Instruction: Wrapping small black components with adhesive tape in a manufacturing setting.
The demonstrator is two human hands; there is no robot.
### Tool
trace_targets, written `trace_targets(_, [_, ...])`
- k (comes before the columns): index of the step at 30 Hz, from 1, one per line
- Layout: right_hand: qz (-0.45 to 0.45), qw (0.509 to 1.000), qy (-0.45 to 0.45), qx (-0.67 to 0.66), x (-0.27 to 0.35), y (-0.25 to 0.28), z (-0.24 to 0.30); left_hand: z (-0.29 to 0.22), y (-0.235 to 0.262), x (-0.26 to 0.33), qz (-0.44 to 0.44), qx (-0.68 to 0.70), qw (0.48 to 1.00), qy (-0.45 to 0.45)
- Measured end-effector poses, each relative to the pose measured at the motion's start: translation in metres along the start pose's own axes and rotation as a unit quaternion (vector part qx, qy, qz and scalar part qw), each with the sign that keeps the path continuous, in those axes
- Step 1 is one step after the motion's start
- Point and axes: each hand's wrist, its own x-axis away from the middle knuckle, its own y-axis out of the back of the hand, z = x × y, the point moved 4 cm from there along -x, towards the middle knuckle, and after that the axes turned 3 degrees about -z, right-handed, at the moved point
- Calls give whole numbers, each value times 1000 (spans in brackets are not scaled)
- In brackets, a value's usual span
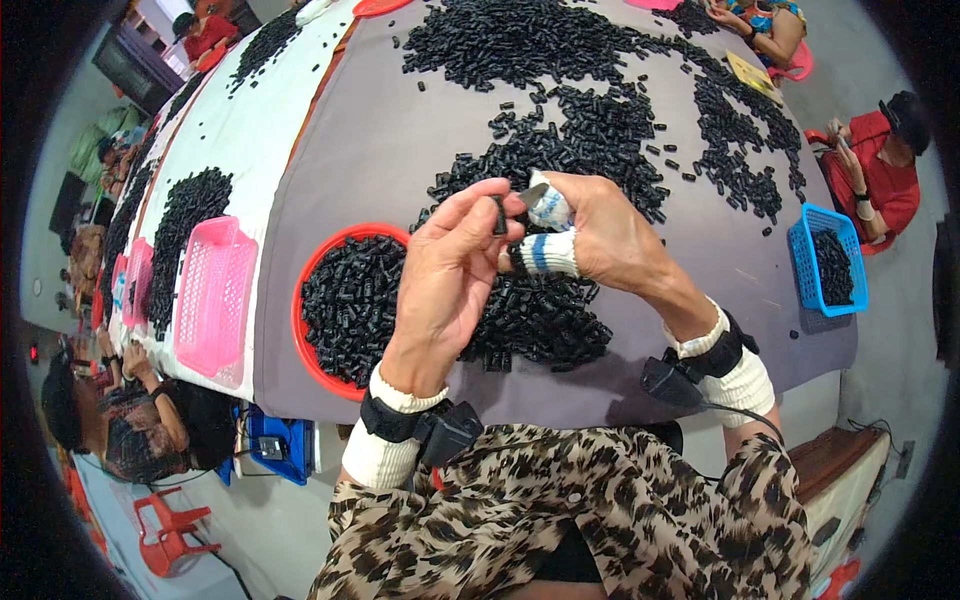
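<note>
Above the grey cloth, my left hand (432, 275) pinches a small black cylindrical piece (499, 216) between thumb and fingers. Close against it on the right, my right hand (618, 240) is closed on a small knife, whose short grey blade (533, 194) points toward the piece. The knife's handle is hidden in the hand. White wrapping (550, 210) covers the right thumb, and a white band with a blue stripe (549, 252) goes round the fingers. Under both hands spreads a pile of black pieces (545, 325), beside a red round tray (299, 300) full of more of them.
Larger heaps of black pieces (520, 45) cover the far table. A blue basket (866, 285) holding pieces stands at the right edge, and a pink basket (210, 345) at the left. Other people sit around, one in red (890, 190) on the right. A red stool (170, 535) stands lower left.
</note>
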Motion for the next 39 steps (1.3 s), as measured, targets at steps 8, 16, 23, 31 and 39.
trace_targets(8, [34, 999, -4, -13, -4, -5, -10, -2, 4, 4, -17, 26, 999, -5])
trace_targets(16, [38, 999, -11, 29, -5, -5, -9, -2, -3, 5, -11, 17, 1000, -1])
trace_targets(23, [58, 997, -13, 46, -5, -3, -4, -1, -1, 7, -12, 17, 1000, 13])
trace_targets(31, [69, 997, 24, 37, -6, -6, -6, 1, -2, 6, -26, 29, 999, 26])
trace_targets(39, [71, 996, 22, 44, -5, -7, -9, 1, -5, 7, -23, 36, 999, 17])
